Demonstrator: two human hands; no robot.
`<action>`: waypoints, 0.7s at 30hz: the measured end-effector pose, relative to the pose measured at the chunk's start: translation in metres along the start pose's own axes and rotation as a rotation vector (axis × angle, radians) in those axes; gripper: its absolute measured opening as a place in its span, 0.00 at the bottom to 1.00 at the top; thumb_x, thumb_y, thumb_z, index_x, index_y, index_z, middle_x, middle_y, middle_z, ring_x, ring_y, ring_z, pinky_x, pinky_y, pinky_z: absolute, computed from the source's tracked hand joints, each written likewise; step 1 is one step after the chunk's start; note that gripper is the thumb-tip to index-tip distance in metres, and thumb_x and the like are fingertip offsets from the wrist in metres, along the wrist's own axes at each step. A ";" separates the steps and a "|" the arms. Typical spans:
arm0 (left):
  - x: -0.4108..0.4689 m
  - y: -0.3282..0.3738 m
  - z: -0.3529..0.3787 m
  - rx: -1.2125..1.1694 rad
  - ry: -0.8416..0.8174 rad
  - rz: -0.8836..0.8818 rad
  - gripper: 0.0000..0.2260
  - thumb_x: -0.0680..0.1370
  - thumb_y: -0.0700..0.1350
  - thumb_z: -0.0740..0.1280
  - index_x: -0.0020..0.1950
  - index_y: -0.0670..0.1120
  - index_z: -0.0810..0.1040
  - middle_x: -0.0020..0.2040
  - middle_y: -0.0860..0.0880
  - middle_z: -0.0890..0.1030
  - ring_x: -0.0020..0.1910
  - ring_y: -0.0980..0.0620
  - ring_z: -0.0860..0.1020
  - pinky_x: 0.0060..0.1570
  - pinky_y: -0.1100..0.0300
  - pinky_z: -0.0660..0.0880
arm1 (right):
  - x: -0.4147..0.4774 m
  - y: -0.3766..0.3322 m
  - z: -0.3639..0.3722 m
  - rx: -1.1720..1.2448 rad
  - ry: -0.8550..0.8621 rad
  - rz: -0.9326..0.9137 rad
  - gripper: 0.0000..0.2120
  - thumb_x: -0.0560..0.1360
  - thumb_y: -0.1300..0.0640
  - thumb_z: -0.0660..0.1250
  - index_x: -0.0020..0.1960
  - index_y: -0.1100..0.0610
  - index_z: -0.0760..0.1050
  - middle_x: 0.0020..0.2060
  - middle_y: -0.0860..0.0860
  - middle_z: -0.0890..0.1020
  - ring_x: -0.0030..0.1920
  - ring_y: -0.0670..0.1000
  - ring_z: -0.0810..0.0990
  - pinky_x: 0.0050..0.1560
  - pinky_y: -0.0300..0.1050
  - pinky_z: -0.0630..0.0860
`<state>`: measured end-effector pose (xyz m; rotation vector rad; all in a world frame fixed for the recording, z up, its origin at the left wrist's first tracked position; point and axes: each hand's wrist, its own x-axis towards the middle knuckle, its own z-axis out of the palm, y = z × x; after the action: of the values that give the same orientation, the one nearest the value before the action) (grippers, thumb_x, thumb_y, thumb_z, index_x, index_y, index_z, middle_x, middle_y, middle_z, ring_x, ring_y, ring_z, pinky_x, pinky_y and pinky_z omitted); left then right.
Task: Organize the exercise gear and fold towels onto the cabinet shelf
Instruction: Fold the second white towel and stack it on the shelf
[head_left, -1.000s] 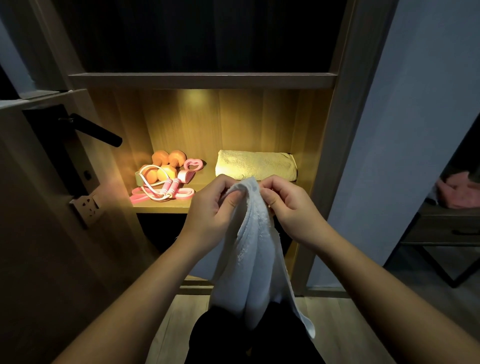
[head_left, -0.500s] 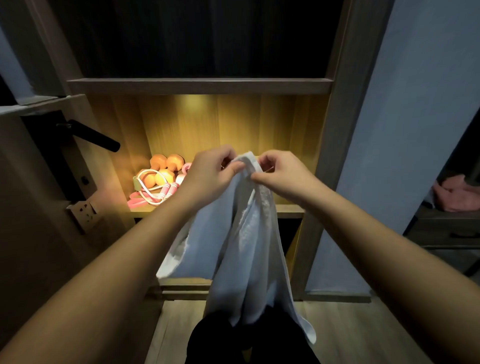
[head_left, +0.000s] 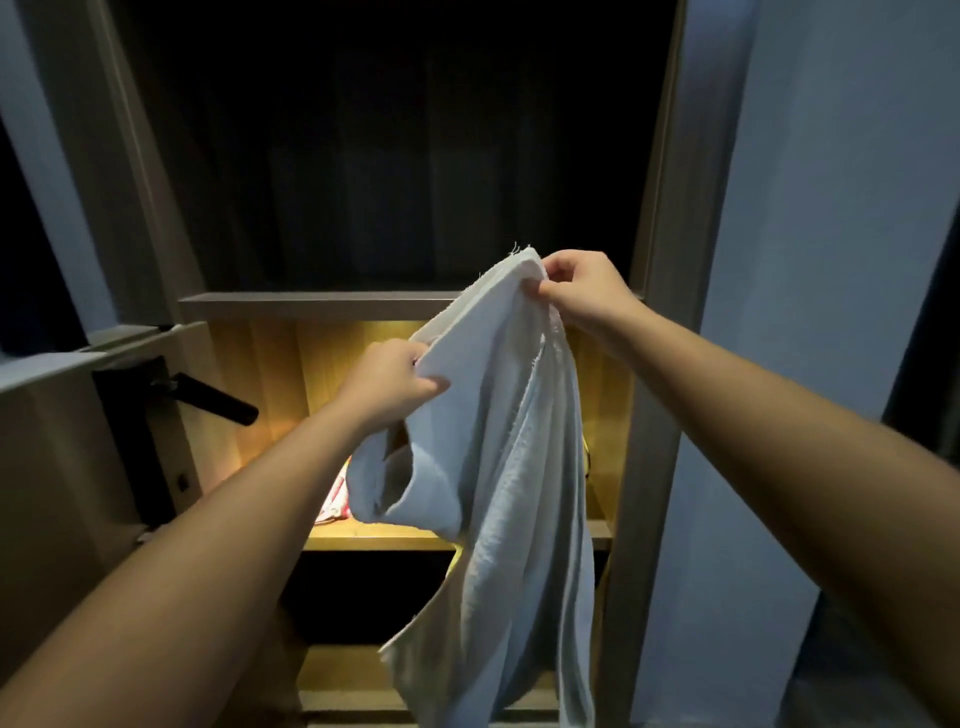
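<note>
head view: we hold a white, frayed-edge cloth towel up in front of the lit wooden cabinet shelf. our left hand grips a bunched edge, fingers curled round it. our right hand, higher, pinches the top corner. the towel hangs loose, reaching below the shelf. a black lever door handle sits at left.

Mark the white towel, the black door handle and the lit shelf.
white towel (head_left: 498, 415): head view, middle of the hanging cloth.
black door handle (head_left: 221, 399): head view, middle of the lever.
lit shelf (head_left: 374, 538): head view, bare front board.
</note>
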<state>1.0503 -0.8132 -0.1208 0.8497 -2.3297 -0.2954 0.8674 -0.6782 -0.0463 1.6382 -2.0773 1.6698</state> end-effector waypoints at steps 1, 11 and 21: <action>0.004 0.001 -0.003 -0.007 0.016 -0.021 0.06 0.74 0.52 0.71 0.41 0.52 0.78 0.38 0.52 0.79 0.37 0.53 0.78 0.32 0.59 0.77 | 0.003 0.002 -0.004 -0.035 -0.016 -0.003 0.06 0.78 0.56 0.68 0.52 0.59 0.79 0.47 0.55 0.81 0.49 0.53 0.80 0.47 0.45 0.80; 0.042 0.028 -0.051 0.203 -0.070 -0.012 0.07 0.76 0.50 0.69 0.52 0.51 0.81 0.43 0.50 0.80 0.41 0.49 0.80 0.44 0.49 0.81 | 0.011 0.017 -0.021 0.001 -0.119 0.072 0.13 0.78 0.52 0.67 0.56 0.61 0.77 0.54 0.58 0.80 0.53 0.54 0.80 0.52 0.47 0.81; 0.017 0.032 -0.095 -0.024 -0.553 -0.087 0.08 0.76 0.52 0.72 0.50 0.50 0.82 0.42 0.54 0.86 0.42 0.54 0.84 0.43 0.59 0.80 | -0.028 0.025 -0.007 0.278 -0.170 0.089 0.07 0.83 0.52 0.59 0.55 0.53 0.73 0.55 0.56 0.80 0.57 0.57 0.80 0.55 0.50 0.77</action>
<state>1.0846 -0.7988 -0.0264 0.9485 -2.7868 -0.6653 0.8586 -0.6574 -0.0767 1.8496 -2.0986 1.9918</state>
